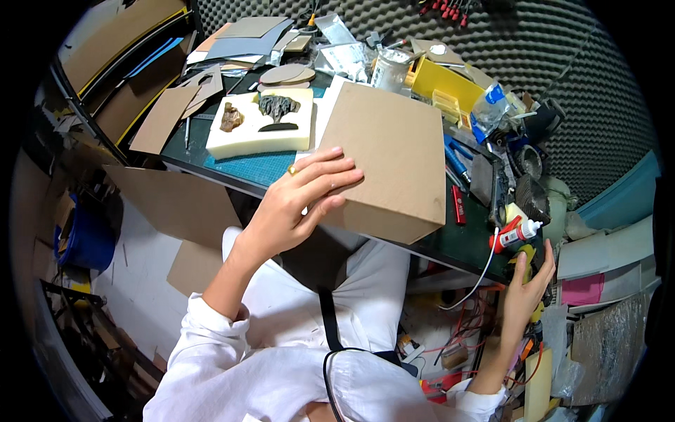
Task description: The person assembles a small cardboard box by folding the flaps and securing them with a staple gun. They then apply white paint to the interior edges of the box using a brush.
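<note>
A brown cardboard box (394,148) sits at the front edge of the table. My left hand (302,200) lies on its near left corner, fingers stretched flat over the top face, the thumb just below them. At the table's right end my right hand (529,288) reaches out with thumb and fingers apart. It is beside a yellow and black tool (524,259), partly hidden by the hand; whether they touch I cannot tell. Just beyond lies a white bottle (519,235) with a red part. Left of the box, a cream foam block (264,144) bears a brown lump and a dark tree-like piece.
A teal cutting mat (246,167) lies under the foam block. Cardboard sheets (163,121) are at the left, and a yellow box (444,81) among clutter at the back. Near the right edge are a red object (458,205) and a white cable (485,271). A blue bin (88,235) stands on the floor.
</note>
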A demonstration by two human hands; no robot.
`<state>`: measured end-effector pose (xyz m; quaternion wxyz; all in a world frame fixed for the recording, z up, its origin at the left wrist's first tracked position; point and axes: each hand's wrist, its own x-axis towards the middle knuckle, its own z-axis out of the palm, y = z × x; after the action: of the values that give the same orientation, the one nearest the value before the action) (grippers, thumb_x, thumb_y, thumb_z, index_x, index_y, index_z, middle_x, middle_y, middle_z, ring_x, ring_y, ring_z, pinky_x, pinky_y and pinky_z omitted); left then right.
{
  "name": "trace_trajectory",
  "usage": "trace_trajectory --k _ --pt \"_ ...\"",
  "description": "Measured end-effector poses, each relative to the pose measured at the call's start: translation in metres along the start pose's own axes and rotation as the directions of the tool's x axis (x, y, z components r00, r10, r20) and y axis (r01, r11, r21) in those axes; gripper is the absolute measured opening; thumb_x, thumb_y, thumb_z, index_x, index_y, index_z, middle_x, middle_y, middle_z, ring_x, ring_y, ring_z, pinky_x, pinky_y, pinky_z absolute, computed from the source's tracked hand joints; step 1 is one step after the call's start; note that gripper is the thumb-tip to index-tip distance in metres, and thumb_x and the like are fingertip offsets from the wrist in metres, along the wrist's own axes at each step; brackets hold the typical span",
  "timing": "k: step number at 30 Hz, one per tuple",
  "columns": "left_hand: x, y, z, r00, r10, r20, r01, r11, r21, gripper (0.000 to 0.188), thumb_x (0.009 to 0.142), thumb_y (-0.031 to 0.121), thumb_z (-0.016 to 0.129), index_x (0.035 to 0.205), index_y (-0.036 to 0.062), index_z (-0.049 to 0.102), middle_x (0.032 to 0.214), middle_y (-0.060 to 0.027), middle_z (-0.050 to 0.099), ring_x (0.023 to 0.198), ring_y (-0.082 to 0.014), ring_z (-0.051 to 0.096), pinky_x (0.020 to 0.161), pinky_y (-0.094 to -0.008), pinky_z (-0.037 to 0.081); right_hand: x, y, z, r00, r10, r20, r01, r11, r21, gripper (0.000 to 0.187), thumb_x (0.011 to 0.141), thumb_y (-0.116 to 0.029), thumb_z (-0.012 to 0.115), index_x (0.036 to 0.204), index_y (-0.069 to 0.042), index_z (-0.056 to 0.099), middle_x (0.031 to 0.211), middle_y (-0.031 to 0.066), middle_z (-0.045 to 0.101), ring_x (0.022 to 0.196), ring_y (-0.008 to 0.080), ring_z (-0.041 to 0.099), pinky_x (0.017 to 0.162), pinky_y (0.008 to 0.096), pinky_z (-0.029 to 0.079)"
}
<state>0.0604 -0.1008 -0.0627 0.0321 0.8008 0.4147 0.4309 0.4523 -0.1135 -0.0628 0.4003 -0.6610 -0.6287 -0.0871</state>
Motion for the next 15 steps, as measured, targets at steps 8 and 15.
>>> trace_trajectory --k 8,15 --pt "-0.036 -0.002 0.017 0.967 0.087 -0.24 -0.087 0.996 0.012 0.029 0.084 0.01 0.065 0.113 0.0058 0.07 0.122 -0.012 0.063 0.125 -0.0335 0.052 0.103 -0.0416 0.041 0.033 -0.071 0.084 0.932 -0.244 0.269 -0.096 0.547 0.831 0.053 0.105 -0.036 0.029 0.145 -0.002 0.035 0.147 0.016 0.039 0.137 0.0255 0.037 0.114 0.0375 0.026" --pt "-0.071 0.007 0.06 0.785 -0.329 -0.525 0.027 0.865 -0.502 0.068 0.087 0.033 0.054 0.141 -0.0002 0.028 0.15 -0.0226 0.026 0.142 -0.0318 0.024 0.114 -0.0417 0.02 0.068 -0.121 0.128 0.894 -0.255 0.368 -0.353 0.107 0.93 0.07 0.102 -0.055 0.017 0.145 -0.002 0.035 0.144 0.0127 0.042 0.133 0.0233 0.039 0.113 0.0334 0.025"
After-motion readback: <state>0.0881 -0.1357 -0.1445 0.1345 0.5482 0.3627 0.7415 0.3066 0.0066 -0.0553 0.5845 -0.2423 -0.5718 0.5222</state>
